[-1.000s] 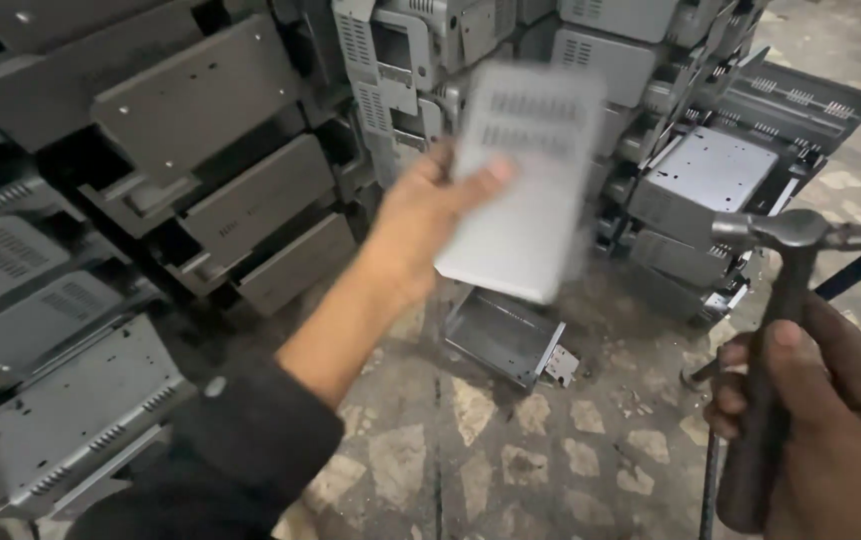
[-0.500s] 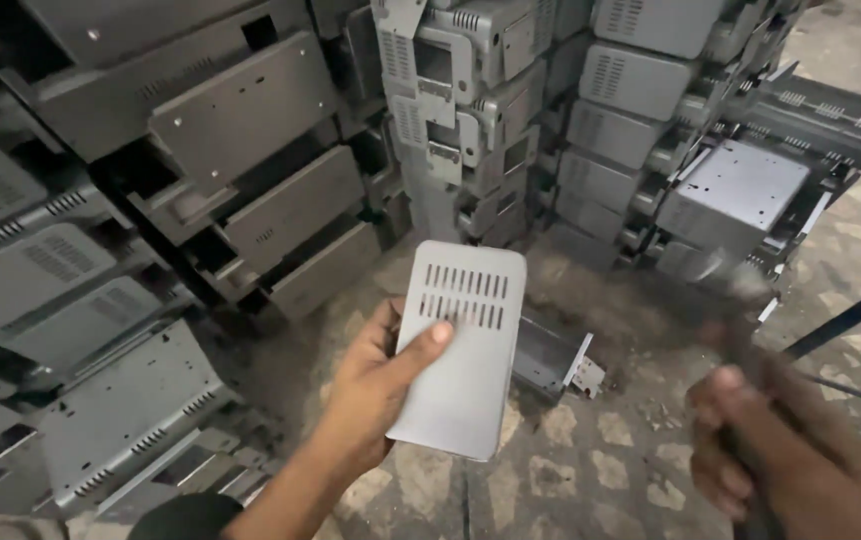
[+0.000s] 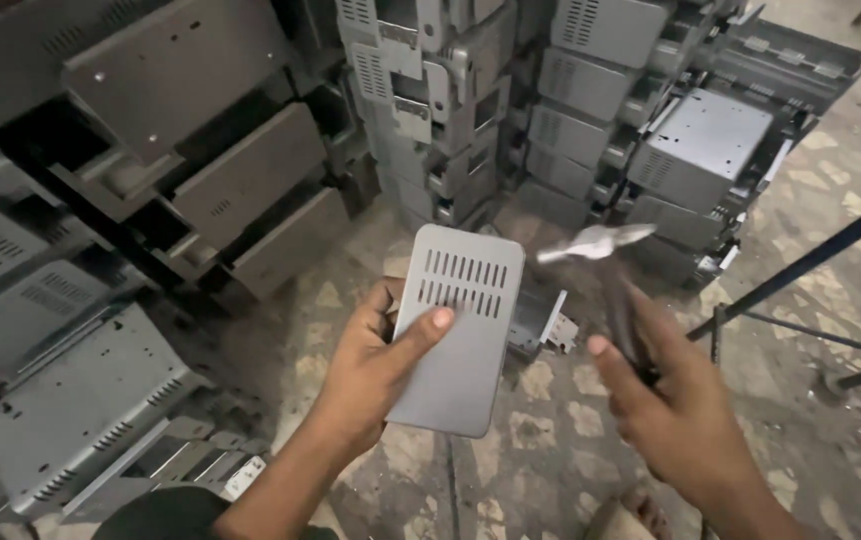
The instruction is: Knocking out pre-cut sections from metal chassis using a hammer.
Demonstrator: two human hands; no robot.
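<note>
Gripping grey vented metal cover in left hand, thumb across slots, fingers wrapped behind; right hand closed on hammer, head blurred just above fingertips. Advice: keep thumb off strike zone, cover steady w/ firm grip

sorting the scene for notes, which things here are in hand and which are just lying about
In hand:
- grey vented metal cover, held by the left hand
- hammer, blurred, gripped by the right hand

Lying about:
- stacked grey metal casings
- small metal part on the floor
- dark metal frame
</note>
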